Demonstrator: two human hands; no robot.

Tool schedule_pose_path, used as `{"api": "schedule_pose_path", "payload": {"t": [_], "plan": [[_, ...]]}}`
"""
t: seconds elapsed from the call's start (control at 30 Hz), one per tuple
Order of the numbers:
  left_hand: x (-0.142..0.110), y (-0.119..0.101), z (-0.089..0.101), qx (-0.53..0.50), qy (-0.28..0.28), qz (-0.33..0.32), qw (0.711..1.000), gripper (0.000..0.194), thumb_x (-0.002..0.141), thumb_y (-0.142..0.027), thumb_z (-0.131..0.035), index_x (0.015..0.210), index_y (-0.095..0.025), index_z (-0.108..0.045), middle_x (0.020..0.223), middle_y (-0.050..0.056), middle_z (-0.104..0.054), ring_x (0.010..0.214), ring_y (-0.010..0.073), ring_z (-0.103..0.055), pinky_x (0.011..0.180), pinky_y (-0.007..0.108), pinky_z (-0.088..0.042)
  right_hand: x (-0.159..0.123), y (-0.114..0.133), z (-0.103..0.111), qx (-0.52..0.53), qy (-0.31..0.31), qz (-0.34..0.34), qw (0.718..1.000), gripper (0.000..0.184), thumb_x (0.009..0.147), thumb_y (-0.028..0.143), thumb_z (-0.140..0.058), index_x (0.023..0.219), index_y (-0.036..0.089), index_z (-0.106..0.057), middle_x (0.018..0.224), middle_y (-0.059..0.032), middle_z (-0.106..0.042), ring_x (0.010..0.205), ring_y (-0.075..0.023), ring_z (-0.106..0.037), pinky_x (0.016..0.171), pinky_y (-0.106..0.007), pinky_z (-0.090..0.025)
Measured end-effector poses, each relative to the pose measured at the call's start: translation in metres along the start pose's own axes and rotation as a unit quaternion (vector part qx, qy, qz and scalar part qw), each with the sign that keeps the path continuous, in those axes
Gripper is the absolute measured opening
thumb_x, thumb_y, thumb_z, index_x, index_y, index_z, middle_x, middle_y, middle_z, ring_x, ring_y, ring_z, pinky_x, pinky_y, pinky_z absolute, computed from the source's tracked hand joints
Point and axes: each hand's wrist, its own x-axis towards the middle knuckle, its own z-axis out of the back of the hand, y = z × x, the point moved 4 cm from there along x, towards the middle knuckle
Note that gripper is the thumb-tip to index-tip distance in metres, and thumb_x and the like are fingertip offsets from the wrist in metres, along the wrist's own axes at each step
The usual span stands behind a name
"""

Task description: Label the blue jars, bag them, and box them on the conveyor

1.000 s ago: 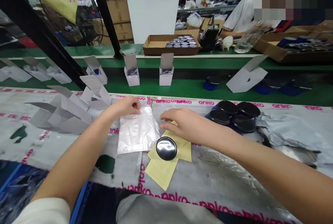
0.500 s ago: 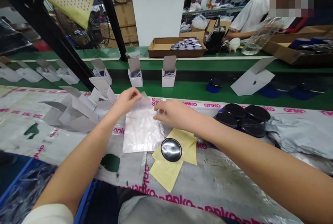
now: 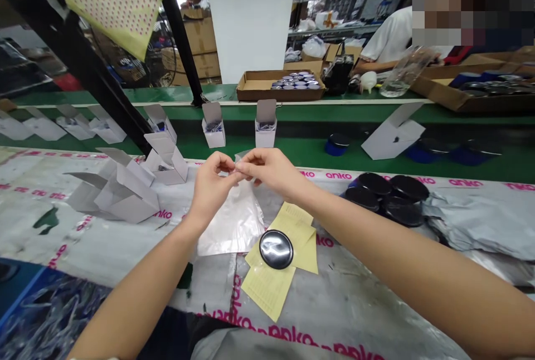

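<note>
A stack of clear plastic bags lies flat on the covered table in front of me. Over its upper end my left hand and my right hand meet, thumbs and fingertips pinched together. A bit of clear film shows just behind the fingertips, so both appear to grip a plastic bag's top edge; the exact hold is partly hidden. Close by on the right, a round black glossy lid-like disc rests on yellow printed slips.
Open white boxes crowd the left, with more along the green ledge. Black-topped round containers and a crumpled silvery bag sit right. A cardboard tray stands behind; a slanted black post rises left. A co-worker sits across.
My hands were apart over the bags; the right has moved left and the left slightly down, so their fingertips now meet at the top edge. The view has tilted a little.
</note>
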Motion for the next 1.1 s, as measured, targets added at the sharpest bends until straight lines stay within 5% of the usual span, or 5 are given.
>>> {"api": "schedule_pose_path", "payload": {"t": [0.27, 0.47, 0.73, 0.93, 1.1], "plan": [[-0.003, 0.028, -0.008, -0.086, 0.081, 0.122, 0.985, 0.028, 0.065, -0.037, -0.085, 0.077, -0.017, -0.069, 0.069, 0.001, -0.066, 0.063, 0.0135, -0.059, 0.057, 0.027, -0.050, 0.001, -0.008, 0.019, -0.273, -0.023, 0.059, 0.960, 0.037, 0.090, 0.037, -0.070, 0.062, 0.020, -0.052, 0.062, 0.0034, -0.056, 0.061, -0.0124, -0.050, 0.058, -0.026, -0.036], [-0.007, 0.031, -0.003, -0.088, 0.043, 0.065, 0.993, 0.025, 0.079, -0.037, -0.076, 0.079, -0.020, -0.059, 0.063, -0.003, -0.062, 0.056, 0.0103, -0.054, 0.054, 0.024, -0.043, -0.031, -0.008, 0.029, -0.441, -0.041, 0.074, 0.893, 0.014, 0.090, 0.011, -0.060, 0.080, 0.020, -0.057, 0.092, -0.0082, -0.068, 0.084, -0.0215, -0.059, 0.068, -0.031, -0.036], [-0.028, 0.005, -0.017, -0.086, 0.058, 0.000, 0.995, 0.023, 0.080, -0.028, -0.079, 0.097, -0.020, -0.066, 0.078, -0.001, -0.069, 0.069, 0.0121, -0.066, 0.066, 0.025, -0.055, -0.043, -0.010, 0.011, -0.084, -0.013, 0.003, 0.996, 0.021, 0.091, 0.034, -0.066, 0.077, 0.020, -0.060, 0.070, -0.0014, -0.067, 0.065, -0.0171, -0.065, 0.062, -0.029, -0.048], [-0.021, 0.010, -0.001, -0.060, 0.008, 0.005, 0.998, 0.028, 0.078, -0.024, -0.078, 0.103, -0.020, -0.066, 0.075, -0.003, -0.068, 0.066, 0.0127, -0.066, 0.060, 0.025, -0.059, -0.066, -0.012, 0.041, -0.285, -0.123, 0.077, 0.947, 0.010, 0.094, 0.023, -0.057, 0.097, 0.019, -0.066, 0.088, -0.0057, -0.072, 0.081, -0.0218, -0.067, 0.073, -0.036, -0.049], [-0.019, 0.015, -0.001, -0.051, 0.018, 0.027, 0.998, 0.017, 0.077, -0.025, -0.078, 0.088, -0.018, -0.067, 0.073, -0.001, -0.068, 0.064, 0.0118, -0.065, 0.058, 0.023, -0.057, -0.123, -0.043, 0.032, -0.271, 0.008, 0.010, 0.963, 0.072, 0.077, 0.043, -0.085, 0.141, 0.025, -0.055, 0.122, -0.0116, -0.070, 0.107, -0.0307, -0.067, 0.087, -0.045, -0.056]]}}
